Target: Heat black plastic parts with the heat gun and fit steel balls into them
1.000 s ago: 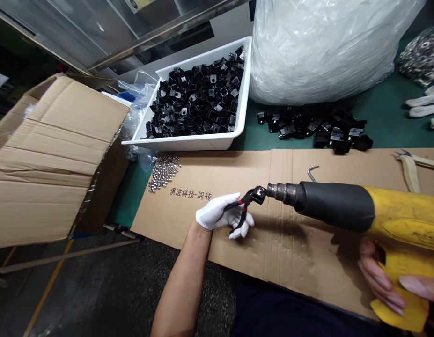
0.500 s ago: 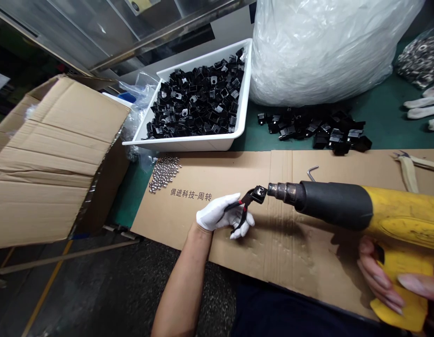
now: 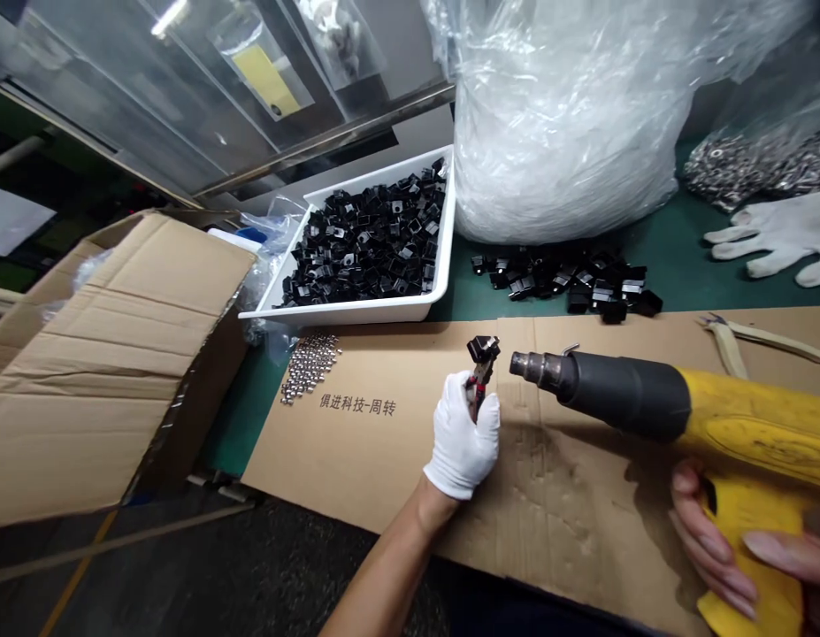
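My left hand (image 3: 463, 435), in a white glove, is closed around red-and-black pliers (image 3: 478, 386). A small black part (image 3: 482, 348) sits at the tips of the pliers, held above the cardboard. Bare-fingered, my right hand (image 3: 721, 540) grips the handle of a yellow heat gun (image 3: 754, 420) at the right. The gun's stepped metal nozzle (image 3: 539, 368) points left toward the black part, with a small gap between them.
A white tray (image 3: 356, 312) of black parts stands behind the cardboard sheet (image 3: 376, 469). Small metal pieces (image 3: 310, 364) lie at its left. Farther back are loose black parts (image 3: 582, 279), a plastic bag (image 3: 569, 133), a glove (image 3: 781, 234) and cutters (image 3: 731, 347). An open carton (image 3: 111, 354) stands left.
My left hand has turned upright and shifted right, swinging the pliers and black part to point away from me. The camera view has tilted up. The heat gun stays in my right hand.
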Tool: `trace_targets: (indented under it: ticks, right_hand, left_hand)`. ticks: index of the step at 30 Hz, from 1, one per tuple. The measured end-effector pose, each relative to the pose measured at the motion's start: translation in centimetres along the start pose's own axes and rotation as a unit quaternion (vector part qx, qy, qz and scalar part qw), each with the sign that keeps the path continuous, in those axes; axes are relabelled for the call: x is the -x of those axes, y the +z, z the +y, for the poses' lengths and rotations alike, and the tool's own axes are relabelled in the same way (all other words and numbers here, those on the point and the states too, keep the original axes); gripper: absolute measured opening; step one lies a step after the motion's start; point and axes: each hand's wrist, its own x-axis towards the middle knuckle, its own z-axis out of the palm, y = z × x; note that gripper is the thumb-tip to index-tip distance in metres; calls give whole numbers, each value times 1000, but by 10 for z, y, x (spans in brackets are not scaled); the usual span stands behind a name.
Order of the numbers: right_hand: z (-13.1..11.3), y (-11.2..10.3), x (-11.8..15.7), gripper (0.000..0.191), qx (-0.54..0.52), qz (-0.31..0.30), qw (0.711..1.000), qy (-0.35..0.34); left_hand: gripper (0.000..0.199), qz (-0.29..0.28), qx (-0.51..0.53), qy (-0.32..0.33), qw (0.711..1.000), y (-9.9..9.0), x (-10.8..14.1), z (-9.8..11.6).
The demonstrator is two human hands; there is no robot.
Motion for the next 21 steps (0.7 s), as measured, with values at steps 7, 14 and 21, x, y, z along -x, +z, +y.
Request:
trace_targets:
  ticks: [7,14,21]
  right_hand:
    - [9,-13,0,42,-128,-44,991,9]
    - [2,-8,0,40,-131,-83,988,10]
    - [-7,3,0,38,-112,-31,993,6]
  left_hand:
    - [35,93,-78,47,991,13,-3,-12]
    - [33,102,-123,72,985,18,-5,-13]
    - [32,117,-152,91,977,20,-8,-11]
